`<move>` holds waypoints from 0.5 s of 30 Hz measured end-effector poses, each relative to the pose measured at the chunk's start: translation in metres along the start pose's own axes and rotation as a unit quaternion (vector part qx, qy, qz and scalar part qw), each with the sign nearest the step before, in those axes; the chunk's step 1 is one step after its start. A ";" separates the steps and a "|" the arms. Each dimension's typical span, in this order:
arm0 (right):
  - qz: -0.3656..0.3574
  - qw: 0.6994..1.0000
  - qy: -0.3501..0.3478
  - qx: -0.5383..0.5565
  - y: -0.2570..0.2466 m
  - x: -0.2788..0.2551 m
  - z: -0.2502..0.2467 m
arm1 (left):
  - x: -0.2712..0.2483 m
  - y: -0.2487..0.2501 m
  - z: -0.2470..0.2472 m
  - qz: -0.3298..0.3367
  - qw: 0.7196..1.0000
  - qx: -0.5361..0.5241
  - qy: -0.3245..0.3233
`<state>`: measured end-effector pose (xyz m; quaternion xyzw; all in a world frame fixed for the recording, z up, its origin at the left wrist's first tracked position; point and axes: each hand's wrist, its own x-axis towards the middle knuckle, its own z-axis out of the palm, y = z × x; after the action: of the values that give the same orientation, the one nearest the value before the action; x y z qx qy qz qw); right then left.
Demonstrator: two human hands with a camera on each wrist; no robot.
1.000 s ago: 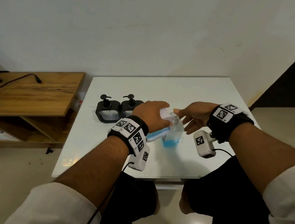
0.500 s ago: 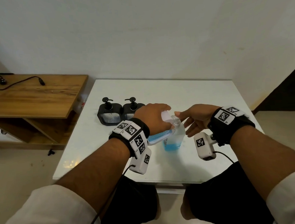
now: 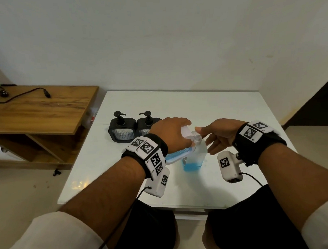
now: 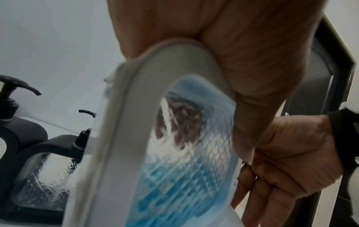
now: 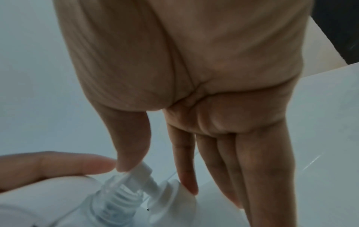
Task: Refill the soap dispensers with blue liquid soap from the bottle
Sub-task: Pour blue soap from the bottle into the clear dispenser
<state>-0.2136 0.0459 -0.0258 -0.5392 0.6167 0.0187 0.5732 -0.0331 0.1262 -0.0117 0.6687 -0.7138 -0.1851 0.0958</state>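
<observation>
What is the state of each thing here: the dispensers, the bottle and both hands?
White dispenser: tilted, part full of blue soap, gripped by left hand.
Bottle: upright on table, blue soap low.
Bottle pump: pinched by right hand.
Black dispensers: upright, pumps on, no blue soap visible.

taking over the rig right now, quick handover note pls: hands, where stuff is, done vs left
Left hand: grips the white dispenser, tilted, part full of blue soap.
Right hand: pinches the pump at the clear bottle's neck. The bottle stands on the table with blue at its bottom.
Black dispensers: far left, pumps on, no blue visible.
Left: apparently both black ones.
</observation>
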 end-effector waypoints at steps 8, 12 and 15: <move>0.001 0.999 0.032 -0.022 -0.005 0.003 0.009 | 0.001 -0.003 0.000 -0.007 1.000 -0.003 -0.004; -0.001 1.000 0.015 0.000 -0.002 -0.002 0.006 | 0.000 -0.002 0.001 -0.016 1.000 -0.012 0.002; 0.003 1.000 0.006 0.029 -0.002 -0.004 0.005 | 0.002 -0.004 0.002 -0.025 0.999 -0.025 0.001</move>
<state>-0.2099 0.0507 -0.0228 -0.5209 0.6219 -0.0007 0.5847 -0.0301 0.1238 -0.0153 0.6841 -0.6918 -0.2044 0.1083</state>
